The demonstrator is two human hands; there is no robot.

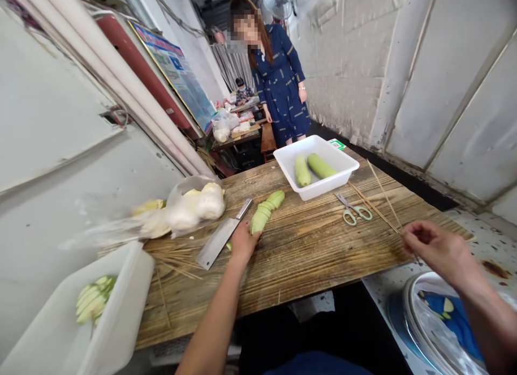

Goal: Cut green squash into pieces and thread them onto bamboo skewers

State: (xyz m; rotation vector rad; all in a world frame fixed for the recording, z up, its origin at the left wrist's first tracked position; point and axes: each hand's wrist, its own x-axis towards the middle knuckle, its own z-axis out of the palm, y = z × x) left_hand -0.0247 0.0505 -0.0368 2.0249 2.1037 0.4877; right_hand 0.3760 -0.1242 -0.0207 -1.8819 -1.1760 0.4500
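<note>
My left hand (243,242) is at the near end of a sliced green zucchini (263,215), its thumb and fingers closed about that end. The slices lean on one another in a row on the wooden table. Left of this hand, a cleaver (219,242) lies flat, its handle pointing away from me. Over the right edge of the table, my right hand (442,251) pinches a thin bamboo skewer (384,194), which slants up and away to the left. More skewers (374,207) lie on the wood beside green-handled scissors (354,210).
A white tray (329,186) with two whole zucchinis stands at the far side. Bagged pale vegetables (197,205) and loose skewers (173,259) lie left. A white bin (133,305) holds sliced pieces. Below right is a lined bucket (407,310). A person (278,78) stands beyond the table.
</note>
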